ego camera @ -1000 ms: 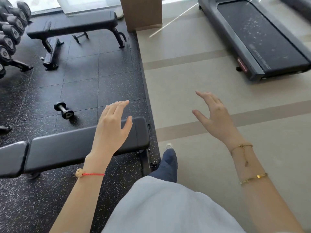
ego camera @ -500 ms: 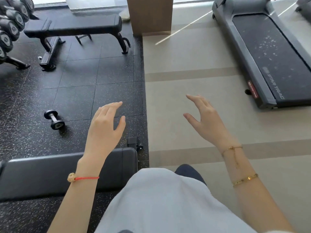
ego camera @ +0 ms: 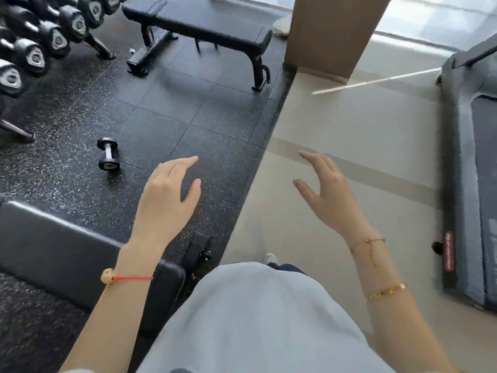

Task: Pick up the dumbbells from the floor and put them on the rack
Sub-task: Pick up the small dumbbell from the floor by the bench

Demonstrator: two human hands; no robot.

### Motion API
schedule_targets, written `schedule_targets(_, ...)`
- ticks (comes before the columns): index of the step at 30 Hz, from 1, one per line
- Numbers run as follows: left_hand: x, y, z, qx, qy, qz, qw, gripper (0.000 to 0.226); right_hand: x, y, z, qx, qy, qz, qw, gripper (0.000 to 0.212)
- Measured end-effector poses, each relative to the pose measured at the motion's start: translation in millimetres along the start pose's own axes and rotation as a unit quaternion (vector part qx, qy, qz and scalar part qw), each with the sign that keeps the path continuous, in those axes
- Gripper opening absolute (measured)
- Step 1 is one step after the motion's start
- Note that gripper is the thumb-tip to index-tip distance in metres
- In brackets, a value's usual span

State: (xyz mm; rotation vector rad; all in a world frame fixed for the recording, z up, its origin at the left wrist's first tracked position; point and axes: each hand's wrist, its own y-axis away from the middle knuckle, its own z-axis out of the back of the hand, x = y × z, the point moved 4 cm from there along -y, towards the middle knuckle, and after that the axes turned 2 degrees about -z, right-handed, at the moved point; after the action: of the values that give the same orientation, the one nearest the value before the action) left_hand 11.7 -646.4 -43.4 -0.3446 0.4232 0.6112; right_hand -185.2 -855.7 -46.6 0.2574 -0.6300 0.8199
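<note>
My view cuts off the rack (ego camera: pixel 40 47) at the left edge, so I count about six racked weights. One dumbbell (ego camera: pixel 108 154) lies on the black mat, ahead-left of my left hand (ego camera: pixel 166 200); it and my right hand (ego camera: pixel 329 196) hang spread and empty.

Speckled matt rubber floor tiles (ego camera: pixel 166 109), chrome-handled dumbbell (ego camera: pixel 108 154), smooth padded vinyl bench (ego camera: pixel 204 28), glossy beige flooring (ego camera: pixel 363 122)

Left hand (ego camera: pixel 168 195) and right hand (ego camera: pixel 326 192) raised, spread, empty. One small dumbbell (ego camera: pixel 108 153) on the black mat (ego camera: pixel 166 117), ahead-left of the left hand, well apart from it. Rack (ego camera: pixel 40 49) with dumbbells at upper left. Far bench (ego camera: pixel 199 29) beyond; near bench (ego camera: pixel 67 254) under the left forearm. Treadmill (ego camera: pixel 468 184) at right on beige floor (ego camera: pixel 349 125).
</note>
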Motion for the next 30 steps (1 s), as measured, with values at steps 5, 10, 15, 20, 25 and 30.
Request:
schedule_targets(5,-3.3,-41.9,-5.1,-0.046,-0.015,0.077,0.996,0.041,-6.9,-90.2,8.0,0.049,0.012,0.072,0.996,0.048)
schedule_targets(10,20.9,-78.2,-4.1,-0.065,-0.032,0.145,0.987,0.041,3.1,-173.2,-15.3,0.107,0.011,0.124,0.986,0.049)
schedule_targets(15,67.3,-116.6,3.8,-0.088,-0.041,0.207,0.974,0.040,32.3,-252.7,-55.5,0.151,0.005,0.166,0.975,0.049)
schedule_targets(20,131.1,-173.2,29.0,-0.100,-0.047,0.243,0.964,0.040,88.0,-341.2,-97.2,0.177,0.011,0.199,0.964,0.050)
schedule_targets(25,203.9,-235.8,77.8,-0.123,-0.076,0.263,0.954,0.039,171.2,-435.4,-140.6,0.183,0.011,0.246,0.952,0.049)
schedule_targets(30,265.8,-284.0,112.0,-0.129,-0.090,0.283,0.946,0.040,236.4,-509.6,-185.4,0.197,-0.003,0.273,0.942,0.049)
